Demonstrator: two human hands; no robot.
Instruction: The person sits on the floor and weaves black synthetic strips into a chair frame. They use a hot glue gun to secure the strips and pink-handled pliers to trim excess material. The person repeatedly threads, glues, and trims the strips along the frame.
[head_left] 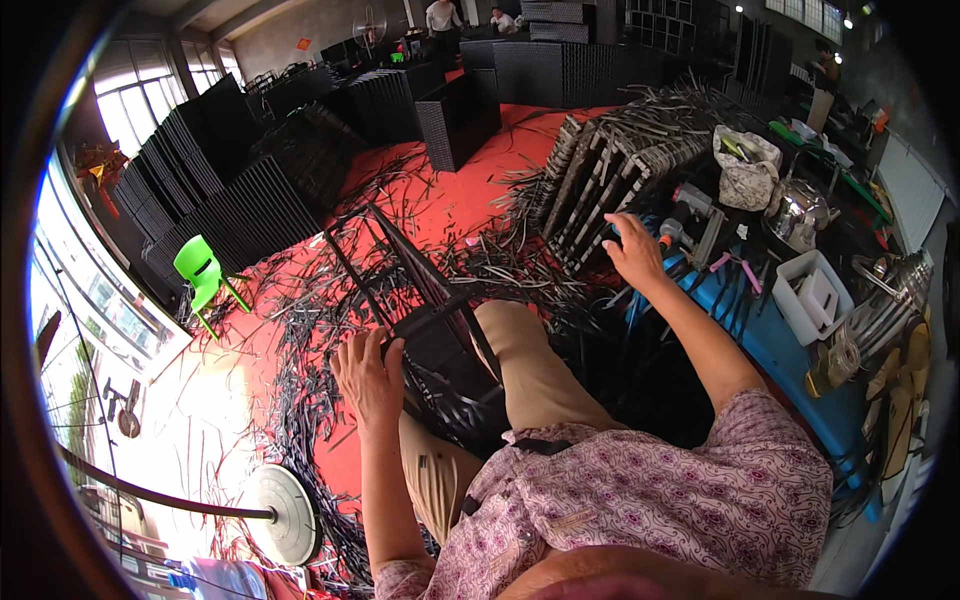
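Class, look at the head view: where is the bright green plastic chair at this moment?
The green chair stands on the red floor at the person's left, beside leaning stacks of black panels, well beyond the left hand.

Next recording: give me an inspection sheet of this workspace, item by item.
Surface: red floor, strewn with dark strips.
Job's things: dark woven frame across the person's lap.
Clutter: blue table with white box, metal kettle, cloth bag.
Hands: left hand rests on the frame; right hand reaches toward the table's tools.
Cables: nothing seen.
Surroundings: green chair, stacked dark panels, other people at the back.
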